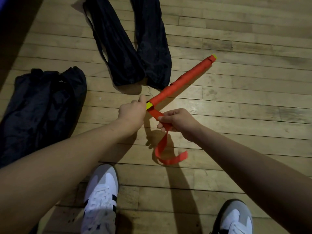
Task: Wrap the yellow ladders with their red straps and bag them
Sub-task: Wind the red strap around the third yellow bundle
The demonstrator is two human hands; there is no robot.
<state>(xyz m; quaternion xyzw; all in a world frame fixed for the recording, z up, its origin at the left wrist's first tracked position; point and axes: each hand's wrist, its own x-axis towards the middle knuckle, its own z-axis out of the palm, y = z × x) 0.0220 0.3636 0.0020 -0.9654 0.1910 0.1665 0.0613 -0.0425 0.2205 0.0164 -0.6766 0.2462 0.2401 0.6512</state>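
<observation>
Left hand (131, 112) curled at ladder (182, 81) end (forefinger out), right hand (175, 122) pinching strap (162, 144)

A pale plank floor (236, 39) fills the view — brightly lit at its centre, dimming toward its edges, with a dark shadowed strip (15, 31) along its upper left.

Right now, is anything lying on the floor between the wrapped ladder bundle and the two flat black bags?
Nothing visible. The ladder bundle almost touches the nearer flat bag, with only bare wood floor there. The left hand holds its near end, and the right hand grips the loose strap.
</observation>
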